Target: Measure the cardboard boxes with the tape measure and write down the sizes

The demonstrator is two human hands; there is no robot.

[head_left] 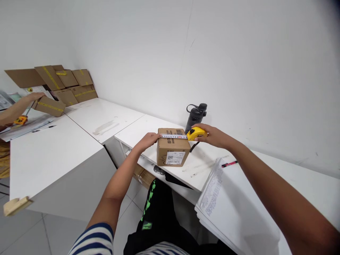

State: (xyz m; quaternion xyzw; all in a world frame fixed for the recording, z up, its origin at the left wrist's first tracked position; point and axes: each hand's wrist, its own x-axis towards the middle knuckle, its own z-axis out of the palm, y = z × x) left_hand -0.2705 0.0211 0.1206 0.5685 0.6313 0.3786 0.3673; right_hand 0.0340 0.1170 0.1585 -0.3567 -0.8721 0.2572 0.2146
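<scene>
A small cardboard box (172, 150) with a white label sits near the front edge of a white desk (292, 177). My left hand (147, 140) is closed at the box's top left corner and pins the end of a measuring tape there. My right hand (212, 136) grips the yellow tape measure (196, 133) at the box's top right corner. The white tape blade (172, 136) lies stretched along the box's top edge between the two hands.
A dark water bottle (196, 115) stands just behind the box. A stack of printed papers (228, 198) and a red pen (228, 164) lie to the right. At far left another person's hand (34, 96) touches a cardboard box (49, 105) in front of several piled boxes (69, 83).
</scene>
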